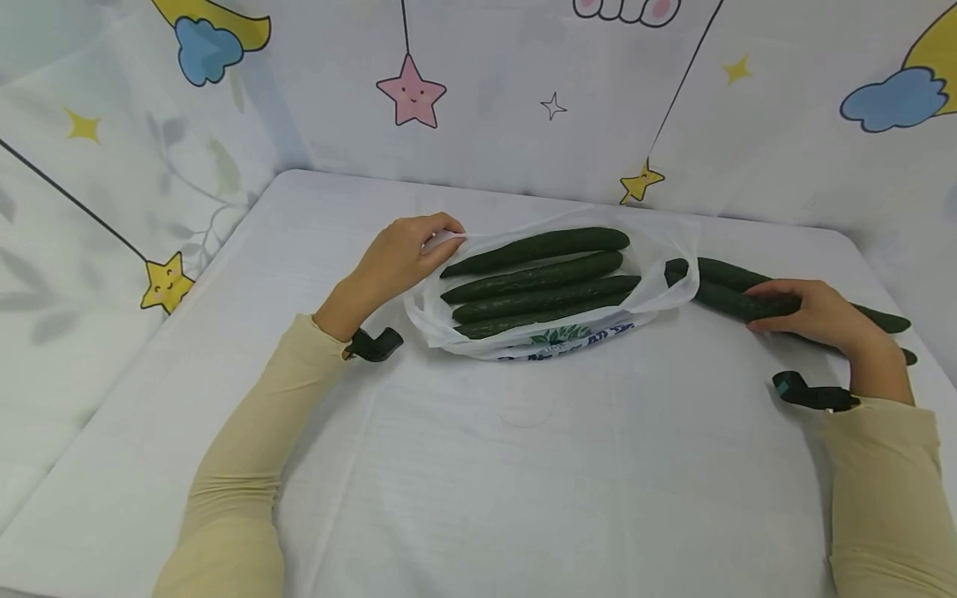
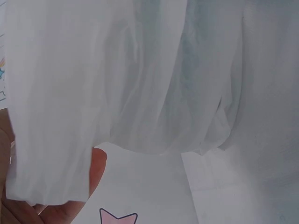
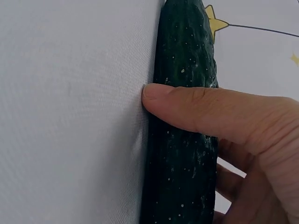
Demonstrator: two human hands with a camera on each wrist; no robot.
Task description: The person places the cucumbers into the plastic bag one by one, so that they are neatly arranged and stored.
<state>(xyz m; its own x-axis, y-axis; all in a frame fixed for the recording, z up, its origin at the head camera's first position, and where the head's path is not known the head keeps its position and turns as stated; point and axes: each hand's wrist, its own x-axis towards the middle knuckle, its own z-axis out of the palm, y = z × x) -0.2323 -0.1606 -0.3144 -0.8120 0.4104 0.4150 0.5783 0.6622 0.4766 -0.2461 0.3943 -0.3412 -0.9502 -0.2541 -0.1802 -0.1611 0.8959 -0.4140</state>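
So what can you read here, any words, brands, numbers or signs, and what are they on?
Blue lettering on the white plastic bag: too small and blurred to read.
No other text can be made out; the backdrop shows only drawings, such as stars and clouds.

The person wears a long-sleeved top in a plain pale beige, its left sleeve (image 1: 239, 473) fitted along the forearm and gathered into fine creases near the elbow, its right sleeve (image 1: 885, 498) looking smoother below a wide band of cloth at the wrist. Beyond the cuffs the left hand (image 1: 404, 253) and right hand (image 1: 811, 311) are bare. At each wrist sits a small black bent device, the left device (image 1: 376, 344) stubby and rounded, the right device (image 1: 815, 394) showing more of its slim arm (its tip has a teal tint).
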